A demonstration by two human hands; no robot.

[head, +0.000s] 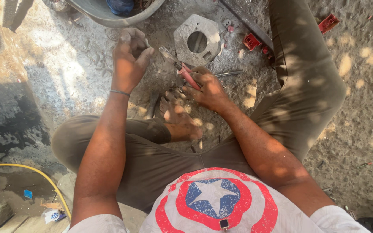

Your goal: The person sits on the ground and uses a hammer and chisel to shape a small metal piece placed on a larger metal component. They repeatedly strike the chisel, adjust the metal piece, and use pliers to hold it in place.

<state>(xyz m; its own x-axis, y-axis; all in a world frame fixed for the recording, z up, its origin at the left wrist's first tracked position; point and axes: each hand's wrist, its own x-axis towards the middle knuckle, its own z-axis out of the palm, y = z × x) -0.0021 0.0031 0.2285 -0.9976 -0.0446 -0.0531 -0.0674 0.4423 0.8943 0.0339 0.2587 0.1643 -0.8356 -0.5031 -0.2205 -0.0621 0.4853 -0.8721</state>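
Gritty ground (65,73); right hand (208,90) grips red-handled pliers (182,69), jaws obscured; left hand (130,56) curled, contents indiscernible.

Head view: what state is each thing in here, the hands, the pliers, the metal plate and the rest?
Right hand: closed around the red-handled pliers.
Pliers: held, nose pointing toward the left hand; whether the jaws are open, I cannot tell.
Left hand: fingers curled, pinching something too small to identify.
Metal plate: lying flat on the ground, round hole open.
Yellow hose: lying curved on the ground.
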